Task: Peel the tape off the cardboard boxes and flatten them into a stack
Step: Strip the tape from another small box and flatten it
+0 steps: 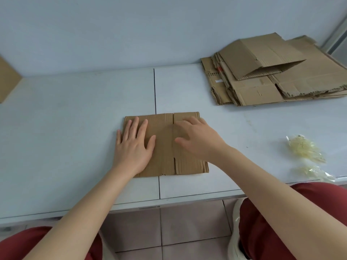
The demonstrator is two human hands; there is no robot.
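Note:
A flattened brown cardboard box [165,156] lies flat on the white table [75,128], near its front edge and in the middle. My left hand [134,145] rests palm down on the box's left half, fingers spread. My right hand [197,139] lies palm down on the right half, fingers apart and pointing left. Neither hand grips anything. At the back right sits a stack of flattened cardboard boxes [272,76], the top one partly sprung open.
Two crumpled wads of peeled clear tape [304,149] lie on the table at the right, near the front edge. Another piece of cardboard [7,77] leans at the far left. A wall runs behind the table. Tiled floor and my red-clad knees are below.

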